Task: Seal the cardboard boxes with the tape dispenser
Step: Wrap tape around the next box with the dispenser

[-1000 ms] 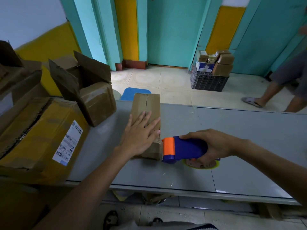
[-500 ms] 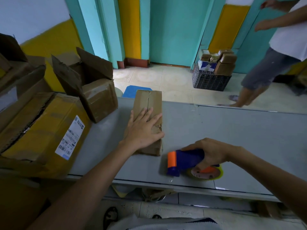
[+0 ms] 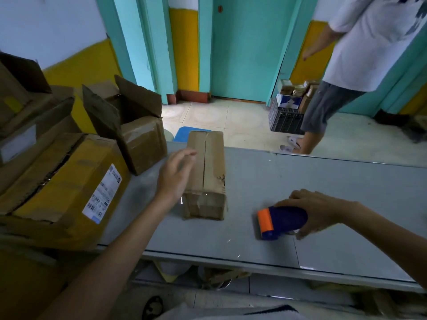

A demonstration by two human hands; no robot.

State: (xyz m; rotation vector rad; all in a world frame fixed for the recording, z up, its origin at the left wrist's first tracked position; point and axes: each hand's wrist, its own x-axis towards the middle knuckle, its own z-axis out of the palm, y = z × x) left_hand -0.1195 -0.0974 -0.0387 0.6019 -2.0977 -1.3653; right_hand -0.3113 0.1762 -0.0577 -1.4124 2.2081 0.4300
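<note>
The likeliest trouble comes from my left hand (image 3: 174,176): it lies open, fingers loose and a bit blurred, at the left top edge of the small box (image 3: 205,172), and I cannot tell whether it actually touches the cardboard. If I pull tape along the lid with nothing pinning it down, a box this slim will probably skid along the smooth grey table (image 3: 323,181), and the strip will wander off the middle seam or wrinkle. The seam shows as a dark line down the length of the top; there is a shine of tape over the near end, but whether it covers the whole seam I cannot say. The right top edge is torn and ragged, so tape pressed there could lift the paper instead of holding. The loose tape end might also catch on the table, since the tape dispenser (image 3: 283,221) sits low over it, well to the right of the box, orange end pointing left. My right hand (image 3: 316,210) grips the blue body, fingers curled over the top and the thumb underneath, forearm coming in from the right. My left forearm reaches up from the lower left, wrist nearly straight. A person (image 3: 360,54) stands beyond the table, well apart from my work.
</note>
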